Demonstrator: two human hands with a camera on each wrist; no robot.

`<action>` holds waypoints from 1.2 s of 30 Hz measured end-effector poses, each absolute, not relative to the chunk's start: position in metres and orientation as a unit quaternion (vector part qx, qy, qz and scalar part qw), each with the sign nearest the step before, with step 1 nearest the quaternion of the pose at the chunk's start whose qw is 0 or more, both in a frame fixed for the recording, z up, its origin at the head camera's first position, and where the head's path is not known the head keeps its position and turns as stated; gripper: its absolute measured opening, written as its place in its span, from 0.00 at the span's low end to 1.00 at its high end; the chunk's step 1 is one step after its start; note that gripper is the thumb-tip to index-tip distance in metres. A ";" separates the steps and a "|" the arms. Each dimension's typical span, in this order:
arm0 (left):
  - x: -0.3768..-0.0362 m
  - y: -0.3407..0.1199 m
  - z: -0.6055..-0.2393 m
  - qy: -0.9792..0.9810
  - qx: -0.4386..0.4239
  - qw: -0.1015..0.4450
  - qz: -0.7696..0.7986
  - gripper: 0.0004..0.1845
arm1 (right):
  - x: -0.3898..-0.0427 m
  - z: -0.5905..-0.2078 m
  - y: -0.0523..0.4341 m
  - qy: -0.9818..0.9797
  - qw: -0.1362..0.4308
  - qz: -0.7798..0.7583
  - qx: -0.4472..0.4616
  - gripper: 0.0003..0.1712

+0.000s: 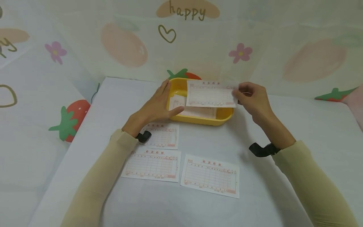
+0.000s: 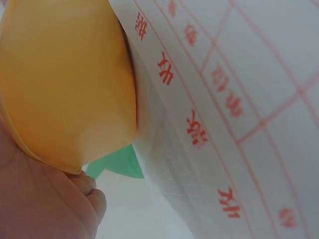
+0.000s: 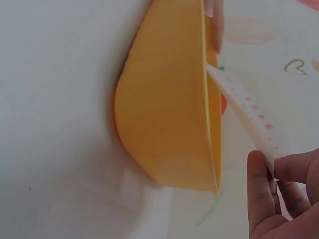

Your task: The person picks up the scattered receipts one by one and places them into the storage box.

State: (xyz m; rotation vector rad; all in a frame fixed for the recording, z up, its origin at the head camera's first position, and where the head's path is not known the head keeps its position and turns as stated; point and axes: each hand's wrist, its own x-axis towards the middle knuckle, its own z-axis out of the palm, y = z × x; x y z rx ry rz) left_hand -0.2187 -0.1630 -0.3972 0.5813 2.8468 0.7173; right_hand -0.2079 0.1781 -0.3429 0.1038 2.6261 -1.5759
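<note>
A yellow plastic tub (image 1: 195, 120) stands near the back of the white table, with receipt slips (image 1: 202, 113) lying inside it. Over its right half, my right hand (image 1: 255, 101) pinches the right edge of a receipt slip (image 1: 211, 94) printed in red, between thumb and fingers. In the right wrist view this slip (image 3: 249, 109) slants from the fingertips to the tub's rim. My left hand (image 1: 157, 105) rests on the tub's left end, fingers extended along the rim and thumb over the front edge.
Three more receipt slips lie in front of the tub: one slip (image 1: 167, 138) partly under the left wrist, another slip (image 1: 153, 167) below it, and a third slip (image 1: 210, 176) to the right. A patterned cloth (image 1: 198, 44) hangs behind the table (image 1: 269, 195).
</note>
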 end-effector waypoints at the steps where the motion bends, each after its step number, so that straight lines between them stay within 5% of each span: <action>1: -0.219 -0.163 -0.397 0.949 0.194 0.074 0.238 0.64 | -0.208 -0.344 0.177 0.855 0.042 -0.516 0.035 0.22; 20: -0.220 -0.162 -0.396 0.949 0.196 0.076 0.233 0.64 | -0.203 -0.355 0.150 0.876 0.060 -0.478 -0.030 0.21; 36: -0.220 -0.163 -0.397 0.948 0.195 0.078 0.237 0.64 | -0.188 -0.361 0.171 0.902 -0.024 -0.420 -0.099 0.21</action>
